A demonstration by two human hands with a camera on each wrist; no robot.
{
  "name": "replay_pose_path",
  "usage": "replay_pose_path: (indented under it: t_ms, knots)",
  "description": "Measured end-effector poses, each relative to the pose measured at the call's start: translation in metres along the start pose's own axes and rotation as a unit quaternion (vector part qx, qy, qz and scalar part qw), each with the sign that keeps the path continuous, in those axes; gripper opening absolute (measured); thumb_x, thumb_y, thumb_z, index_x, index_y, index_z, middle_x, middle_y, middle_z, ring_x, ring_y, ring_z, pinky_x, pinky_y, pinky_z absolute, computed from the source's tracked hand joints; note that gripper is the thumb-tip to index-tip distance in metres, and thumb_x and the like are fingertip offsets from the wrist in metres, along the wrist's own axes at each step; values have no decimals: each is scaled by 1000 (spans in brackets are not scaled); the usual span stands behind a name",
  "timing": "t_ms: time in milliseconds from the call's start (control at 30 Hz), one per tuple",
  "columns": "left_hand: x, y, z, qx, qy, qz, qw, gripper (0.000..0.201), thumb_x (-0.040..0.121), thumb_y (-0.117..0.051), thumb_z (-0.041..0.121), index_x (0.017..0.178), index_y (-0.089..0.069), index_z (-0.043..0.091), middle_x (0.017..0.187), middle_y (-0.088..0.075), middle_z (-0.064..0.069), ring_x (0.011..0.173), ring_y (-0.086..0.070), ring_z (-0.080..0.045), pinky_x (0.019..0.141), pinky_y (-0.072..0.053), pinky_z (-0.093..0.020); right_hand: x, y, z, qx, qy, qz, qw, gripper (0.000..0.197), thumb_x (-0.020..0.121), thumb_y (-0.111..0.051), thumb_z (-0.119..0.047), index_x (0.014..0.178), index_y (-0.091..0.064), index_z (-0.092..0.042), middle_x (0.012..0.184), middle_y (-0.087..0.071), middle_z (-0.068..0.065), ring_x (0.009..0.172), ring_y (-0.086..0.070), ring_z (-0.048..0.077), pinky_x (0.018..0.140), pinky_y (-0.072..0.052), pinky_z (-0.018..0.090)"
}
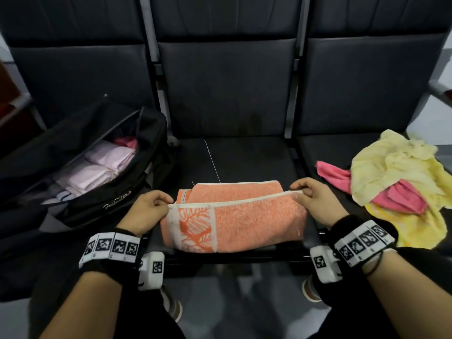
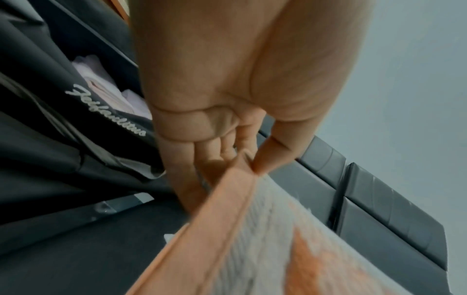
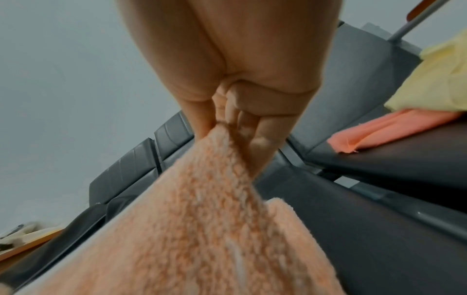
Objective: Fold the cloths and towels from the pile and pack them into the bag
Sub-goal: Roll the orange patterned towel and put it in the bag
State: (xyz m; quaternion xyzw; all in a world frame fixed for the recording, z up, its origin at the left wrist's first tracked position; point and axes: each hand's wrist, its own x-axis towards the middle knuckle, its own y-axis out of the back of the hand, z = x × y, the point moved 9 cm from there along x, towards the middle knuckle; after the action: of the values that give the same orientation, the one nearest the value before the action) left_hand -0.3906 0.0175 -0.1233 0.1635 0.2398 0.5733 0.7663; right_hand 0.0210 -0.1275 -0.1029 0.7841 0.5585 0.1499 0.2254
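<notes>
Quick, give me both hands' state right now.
Left hand: pinching the left corner of the orange towel.
Right hand: pinching the towel's right corner.

Dim, flat indoor light, soft shadows, no glare, head view bowed at edges, wrist views blurry w/ near towel (image 2: 265, 239) out of focus

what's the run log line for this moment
step: folding orange towel on middle seat | left hand: pinches left corner | right hand: pinches right corner | black bag: open, part-packed
</notes>
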Motion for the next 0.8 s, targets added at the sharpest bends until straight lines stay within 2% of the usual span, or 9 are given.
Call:
replay_pose_path:
  t_ms: [100, 167, 300, 400, 500, 567, 633, 700, 800]
  knots:
    - [13, -2, -4, -14, 2, 54, 998, 20, 86, -64, -1, 92, -67, 17, 83, -68, -3, 72, -60, -14, 68, -47, -25, 15, -5, 9, 11, -12, 25, 1000, 26, 88, -67, -6, 101, -63, -28, 75, -71, 7, 64, -62, 9, 67, -48, 26]
    - [24, -1, -3, -22, -4, 94, 995, 17, 87, -65, 1, 95, -67, 16, 84, -66, -3, 74, -59, -14, 68, -46, -23, 27, -5, 14, 19, -14, 50, 998, 28, 87, -66, -3, 103, -64, -27, 75, -71, 5, 67, -65, 15, 69, -51, 29]
    - [49, -1, 4, -35, -21, 130, 991, 20, 88, -64, 3, 91, -66, 23, 82, -66, 2, 71, -60, -9, 64, -45, -19, 54, -5, 18, 32, -22, 82, 996, 25, 86, -67, -8, 98, -65, -30, 80, -73, -6, 71, -68, 4, 68, -49, 21]
    - [72, -3, 4, -37, -17, 141, 989, 23, 88, -63, 6, 91, -63, 29, 88, -67, 4, 79, -64, -11, 67, -47, -20, 75, -6, 24, 30, -41, 105, 993, 20, 87, -66, -11, 99, -64, -27, 82, -72, -5, 74, -69, 9, 72, -54, 28]
    - [84, -15, -8, -34, 24, 119, 992, 34, 91, -62, 5, 123, -59, 15, 117, -65, -3, 103, -64, -22, 93, -51, -34, 82, -14, 43, -47, -89, 100, 990, 29, 89, -66, -19, 117, -60, -21, 86, -66, -7, 88, -65, 16, 82, -46, 28]
    - [76, -27, -27, -5, 64, 96, 993, 46, 90, -65, 7, 134, -54, 11, 126, -58, -7, 112, -59, -25, 95, -44, -31, 72, -27, 65, -121, -135, 54, 982, 40, 90, -66, -24, 128, -57, -14, 92, -66, 0, 97, -63, 23, 84, -42, 26]
    - [60, -33, -45, 26, 82, 88, 992, 35, 86, -66, 7, 120, -63, 15, 118, -63, -7, 107, -61, -25, 90, -42, -29, 55, -40, 83, -176, -160, 15, 971, 40, 90, -65, -28, 127, -59, -12, 97, -67, 3, 103, -64, 26, 85, -43, 28]
    - [44, -38, -55, 54, 91, 67, 992, 23, 83, -64, 6, 100, -68, 20, 100, -69, -2, 98, -64, -24, 82, -43, -27, 40, -46, 92, -192, -166, 12, 967, 34, 90, -65, -32, 118, -64, -14, 93, -64, 0, 101, -64, 27, 79, -42, 27]
    - [31, -44, -57, 86, 96, 44, 991, 19, 84, -62, 7, 92, -71, 21, 91, -70, -2, 95, -66, -26, 79, -47, -30, 29, -54, 95, -169, -181, 4, 969, 28, 86, -68, -35, 107, -64, -17, 91, -61, -2, 90, -61, 22, 75, -40, 27]
